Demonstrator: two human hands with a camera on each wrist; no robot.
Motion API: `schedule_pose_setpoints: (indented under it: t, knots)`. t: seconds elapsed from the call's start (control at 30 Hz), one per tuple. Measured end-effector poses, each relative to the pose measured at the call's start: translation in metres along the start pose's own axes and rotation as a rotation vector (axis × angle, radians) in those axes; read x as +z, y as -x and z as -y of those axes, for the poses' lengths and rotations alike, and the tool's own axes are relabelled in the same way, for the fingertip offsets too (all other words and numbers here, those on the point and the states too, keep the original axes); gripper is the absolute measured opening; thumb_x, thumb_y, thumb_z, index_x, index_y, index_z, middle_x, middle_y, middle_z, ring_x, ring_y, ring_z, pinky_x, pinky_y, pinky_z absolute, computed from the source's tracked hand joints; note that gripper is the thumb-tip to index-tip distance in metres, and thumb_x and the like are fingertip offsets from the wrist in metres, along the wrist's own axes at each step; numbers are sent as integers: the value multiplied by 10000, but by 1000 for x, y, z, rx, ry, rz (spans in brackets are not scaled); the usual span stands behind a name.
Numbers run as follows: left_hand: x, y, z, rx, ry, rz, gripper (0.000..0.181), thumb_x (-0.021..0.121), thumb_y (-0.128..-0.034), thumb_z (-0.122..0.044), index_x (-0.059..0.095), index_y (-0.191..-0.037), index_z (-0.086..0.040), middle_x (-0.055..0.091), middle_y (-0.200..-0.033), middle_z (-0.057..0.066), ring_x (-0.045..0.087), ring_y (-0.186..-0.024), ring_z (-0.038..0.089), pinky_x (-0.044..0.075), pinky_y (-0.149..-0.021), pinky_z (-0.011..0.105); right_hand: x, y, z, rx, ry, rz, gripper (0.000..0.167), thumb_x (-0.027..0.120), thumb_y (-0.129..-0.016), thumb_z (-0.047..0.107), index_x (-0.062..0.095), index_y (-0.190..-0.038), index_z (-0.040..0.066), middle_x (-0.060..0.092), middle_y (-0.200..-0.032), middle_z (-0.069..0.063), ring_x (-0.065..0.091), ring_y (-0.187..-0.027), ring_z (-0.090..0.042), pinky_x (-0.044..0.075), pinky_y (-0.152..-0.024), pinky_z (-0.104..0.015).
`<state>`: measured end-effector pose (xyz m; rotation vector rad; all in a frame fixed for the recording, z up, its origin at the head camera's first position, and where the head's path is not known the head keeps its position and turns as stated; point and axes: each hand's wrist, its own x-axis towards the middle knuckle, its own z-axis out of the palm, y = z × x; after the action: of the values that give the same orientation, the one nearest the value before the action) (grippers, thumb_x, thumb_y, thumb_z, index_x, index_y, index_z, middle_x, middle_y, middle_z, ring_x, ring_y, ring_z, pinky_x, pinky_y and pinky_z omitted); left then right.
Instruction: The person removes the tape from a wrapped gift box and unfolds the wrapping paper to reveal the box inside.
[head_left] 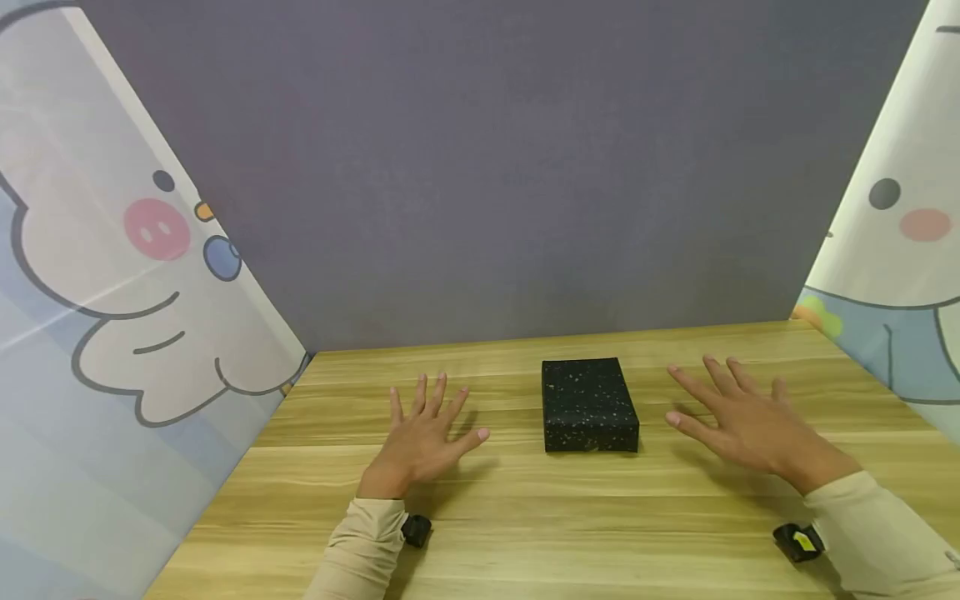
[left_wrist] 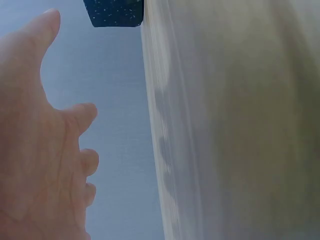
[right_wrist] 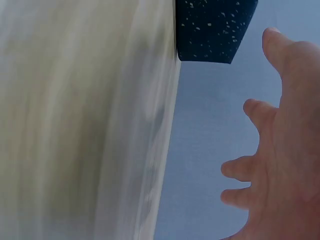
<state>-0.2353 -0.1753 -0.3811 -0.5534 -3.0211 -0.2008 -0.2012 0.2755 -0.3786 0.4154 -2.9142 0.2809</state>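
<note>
- The black speckled block point(head_left: 588, 407) lies on the table point(head_left: 525, 533), between the two hands; I see neither touching it.
- To the block's left, the left hand point(head_left: 416, 442) has its fingers spread, grasping nothing; to its right, the right hand point(head_left: 757, 429) is likewise released.
- As I judge progress, no grip on the block is made; any handling of it is left to do.
- My head view gives the backs of both hands and the block's whole top; the wrist views show palms and only part of the block.
- They also reveal each palm raised off the table, hard for me to judge from above.
</note>
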Motion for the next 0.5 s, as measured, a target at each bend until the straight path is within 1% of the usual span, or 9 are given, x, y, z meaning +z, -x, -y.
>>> schedule_pose_setpoints:
  t: [0.23, 0.37, 0.5]
  knots:
    - [3, -1, -8, 12, 13, -11, 854, 267, -916, -822, 235, -1604, -316, 18, -1656, 59, -90, -1502, 325, -159, -1086, 699, 3, -1, 7, -27, 14, -12, 727, 479, -992, 614, 241, -1612, 316, 242, -1566, -330, 206, -1382, -621, 57, -915, -889]
    - [3, -4, -14, 32, 22, -27, 871, 259, -913, -828, 268, -1602, -295, 45, -1665, 86, -61, -1511, 337, -150, -1092, 695, 4, -2, 9, -33, 15, -11, 731, 483, -991, 612, 238, -1612, 314, 245, -1565, -329, 219, -1377, -620, 58, -924, -884]
    - [3, -6, -17, 40, 4, -21, 883, 235, -904, -840, 264, -1603, -300, 31, -1663, 77, -48, -1514, 338, -125, -1104, 694, 7, -3, 17, -46, 6, -9, 729, 475, -992, 617, 229, -1613, 323, 248, -1568, -320, 214, -1384, -614, 57, -937, -876]
